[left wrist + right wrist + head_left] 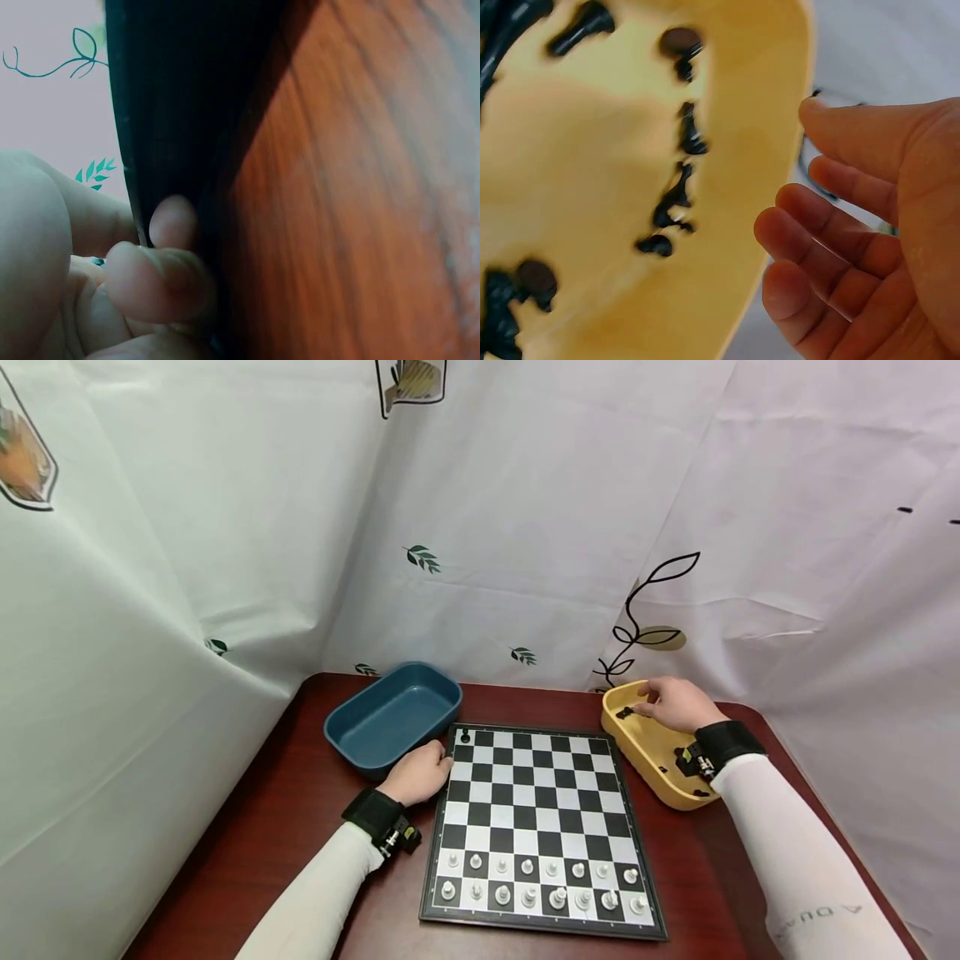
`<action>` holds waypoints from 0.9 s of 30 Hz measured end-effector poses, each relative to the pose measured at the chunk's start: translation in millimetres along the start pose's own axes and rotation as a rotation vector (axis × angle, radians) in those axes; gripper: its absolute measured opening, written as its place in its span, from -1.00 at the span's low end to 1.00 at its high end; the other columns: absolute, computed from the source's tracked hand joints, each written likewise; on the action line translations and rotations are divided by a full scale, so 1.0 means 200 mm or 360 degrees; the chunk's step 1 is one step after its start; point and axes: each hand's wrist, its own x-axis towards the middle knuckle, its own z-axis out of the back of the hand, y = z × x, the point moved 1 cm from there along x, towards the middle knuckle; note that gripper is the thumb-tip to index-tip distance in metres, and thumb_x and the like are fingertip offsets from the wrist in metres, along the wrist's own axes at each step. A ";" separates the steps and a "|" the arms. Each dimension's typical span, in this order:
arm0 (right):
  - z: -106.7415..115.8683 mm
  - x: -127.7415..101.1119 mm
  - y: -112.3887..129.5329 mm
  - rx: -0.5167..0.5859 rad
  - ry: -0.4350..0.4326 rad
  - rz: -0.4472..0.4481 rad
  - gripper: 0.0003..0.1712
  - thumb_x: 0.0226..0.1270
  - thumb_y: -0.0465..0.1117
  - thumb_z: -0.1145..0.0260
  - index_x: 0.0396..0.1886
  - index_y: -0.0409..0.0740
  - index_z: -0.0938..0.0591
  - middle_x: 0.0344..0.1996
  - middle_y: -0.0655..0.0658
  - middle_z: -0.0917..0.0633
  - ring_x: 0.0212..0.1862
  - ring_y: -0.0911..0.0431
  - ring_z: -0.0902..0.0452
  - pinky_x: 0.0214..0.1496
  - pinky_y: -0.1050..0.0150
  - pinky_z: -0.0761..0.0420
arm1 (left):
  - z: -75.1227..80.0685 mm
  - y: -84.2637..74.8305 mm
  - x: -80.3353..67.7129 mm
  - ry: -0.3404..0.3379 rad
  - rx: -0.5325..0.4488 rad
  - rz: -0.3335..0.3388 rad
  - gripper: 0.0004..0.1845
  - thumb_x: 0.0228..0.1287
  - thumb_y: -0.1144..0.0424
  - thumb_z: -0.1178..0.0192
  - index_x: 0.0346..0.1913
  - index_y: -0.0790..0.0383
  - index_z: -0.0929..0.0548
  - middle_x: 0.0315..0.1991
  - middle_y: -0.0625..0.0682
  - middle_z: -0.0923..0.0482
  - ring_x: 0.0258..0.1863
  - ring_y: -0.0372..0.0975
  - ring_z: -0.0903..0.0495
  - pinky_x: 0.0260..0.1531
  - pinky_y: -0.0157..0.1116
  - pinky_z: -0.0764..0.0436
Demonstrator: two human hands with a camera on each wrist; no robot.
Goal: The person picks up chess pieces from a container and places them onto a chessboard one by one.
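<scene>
A black-and-white chessboard [536,793] lies on the table, with white chess pieces [527,896] in two rows along its near side. One black chess piece [465,737] stands in the far left corner. My left hand [420,772] holds the board's left edge with curled fingers; in the left wrist view its fingertips [161,281] are at the dark edge. Over the far end of a yellow tray [652,777], my right hand [675,704] has loosely bent fingers, thumb apart and nothing between them. Black chess pieces [675,196] lie scattered inside that tray.
A dark blue tray [393,718] stands at the back left, close beside my left hand. White printed cloth [525,527] hangs behind and at both sides of the reddish-brown wooden table [277,827].
</scene>
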 end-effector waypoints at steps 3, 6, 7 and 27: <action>-0.03 0.00 -0.07 -0.0032 0.0037 -0.0014 -0.47 0.53 -0.05 -0.51 0.22 -0.41 -0.72 -0.08 -0.34 -0.79 -0.01 -0.26 -0.71 0.10 -0.27 -0.63 | 0.00 0.00 0.00 -0.0013 0.0013 -0.0008 -0.79 0.72 0.18 -0.15 -0.18 0.19 -0.57 -0.49 0.04 -0.49 -0.58 -0.15 -0.51 -0.43 -0.15 -0.47; -0.05 0.00 -0.11 -0.0037 0.0069 -0.0036 -0.40 0.54 -0.02 -0.52 0.29 -0.42 -0.69 0.09 -0.46 -0.77 0.13 -0.36 -0.70 0.19 -0.31 -0.61 | 0.00 0.00 0.00 -0.0025 0.0018 -0.0020 -0.79 0.71 0.17 -0.15 -0.19 0.18 -0.56 -0.48 0.03 -0.49 -0.56 -0.15 -0.50 -0.42 -0.15 -0.48; -0.06 -0.01 -0.13 -0.0035 0.0078 -0.0041 -0.37 0.53 -0.02 -0.53 0.32 -0.43 -0.68 0.14 -0.48 -0.76 0.16 -0.37 -0.69 0.21 -0.32 -0.61 | 0.00 0.00 0.01 -0.0027 0.0021 -0.0022 -0.78 0.71 0.17 -0.15 -0.20 0.18 -0.56 -0.48 0.03 -0.49 -0.56 -0.15 -0.50 -0.42 -0.15 -0.48; -0.21 0.02 -0.18 -0.0059 0.0188 -0.0089 -0.15 0.43 0.01 -0.59 0.44 -0.51 -0.56 0.27 -0.54 -0.69 0.10 -0.25 -0.67 0.24 -0.27 -0.61 | -0.01 0.01 0.01 0.0002 0.0013 -0.0002 -0.79 0.73 0.17 -0.14 -0.16 0.18 -0.58 -0.47 0.04 -0.50 -0.57 -0.15 -0.52 -0.44 -0.15 -0.48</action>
